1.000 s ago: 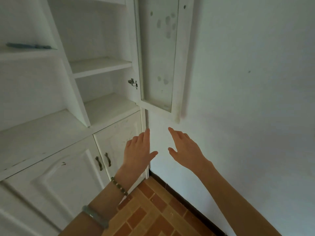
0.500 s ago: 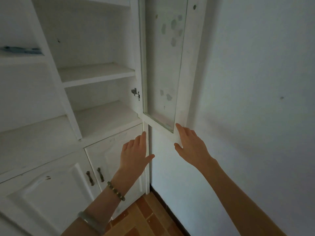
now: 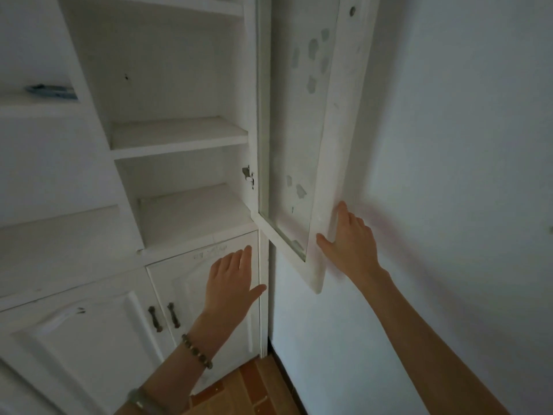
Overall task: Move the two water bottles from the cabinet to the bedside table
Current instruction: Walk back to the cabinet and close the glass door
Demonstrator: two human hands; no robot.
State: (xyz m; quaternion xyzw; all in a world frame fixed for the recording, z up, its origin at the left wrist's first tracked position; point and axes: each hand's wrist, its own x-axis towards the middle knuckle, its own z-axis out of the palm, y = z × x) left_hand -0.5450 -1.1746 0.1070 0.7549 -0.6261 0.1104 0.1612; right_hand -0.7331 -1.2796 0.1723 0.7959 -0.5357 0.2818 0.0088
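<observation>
With the glass door swung wide against the wall on the right, not much to grab on those open cabinet shelves. No water bottles anywhere in view, no bedside table either, so can't say where they are or how far along this is. Right hand flat on the door's outer frame edge near the bottom corner, fingers spread and holding nothing, thumb on the front face. Left hand hovering open in front of the lower cupboard door, fingers loosely together, also empty; can't tell if touching. Probably about to swing that door shut. Risks: pinched fingertips between frame and wall, or a slammed door rattling the glass pane. Also worth minding the left hand near the hinge side if the door swings.
</observation>
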